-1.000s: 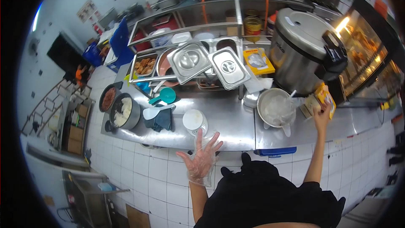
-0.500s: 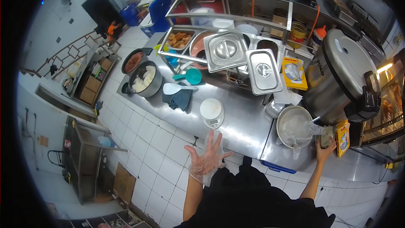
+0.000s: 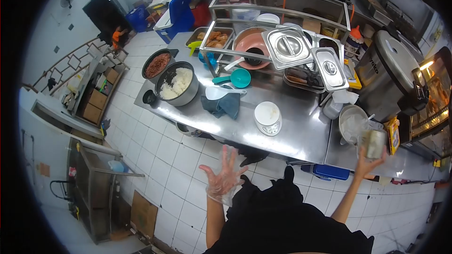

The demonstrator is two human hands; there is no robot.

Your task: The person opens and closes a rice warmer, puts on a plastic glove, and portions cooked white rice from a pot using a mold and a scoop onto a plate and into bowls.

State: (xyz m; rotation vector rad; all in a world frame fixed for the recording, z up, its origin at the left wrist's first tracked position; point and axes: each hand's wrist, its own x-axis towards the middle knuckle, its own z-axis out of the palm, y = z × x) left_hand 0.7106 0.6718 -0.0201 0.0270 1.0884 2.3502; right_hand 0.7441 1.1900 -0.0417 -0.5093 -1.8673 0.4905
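Observation:
My left hand [image 3: 224,179], in a clear plastic glove, is held over the floor in front of the counter with fingers spread and nothing in it. At the right, my bare right hand [image 3: 370,164] is closed around a small rectangular container [image 3: 375,144], blurred, so its contents are unclear. Just behind that container stands a pale bowl [image 3: 342,130] with clear plastic in it. A white kitchen scale [image 3: 268,118] rests on the steel counter [image 3: 301,136], beyond my left hand. Left of the scale, a white rice paddle [image 3: 221,92] lies on a dark cloth [image 3: 225,107].
Along the counter's left end are a pot of rice [image 3: 178,84] and a pot of reddish food [image 3: 157,66]. A teal scoop [image 3: 239,79], steel lids [image 3: 288,47] and a metal rack stand behind. A large steel cooker [image 3: 383,73] is at the right. One person [image 3: 117,36] is far back.
My view has shifted, so the counter appears farther right. My right hand has lifted the container away from beside the bowl, toward me. My left hand stays spread.

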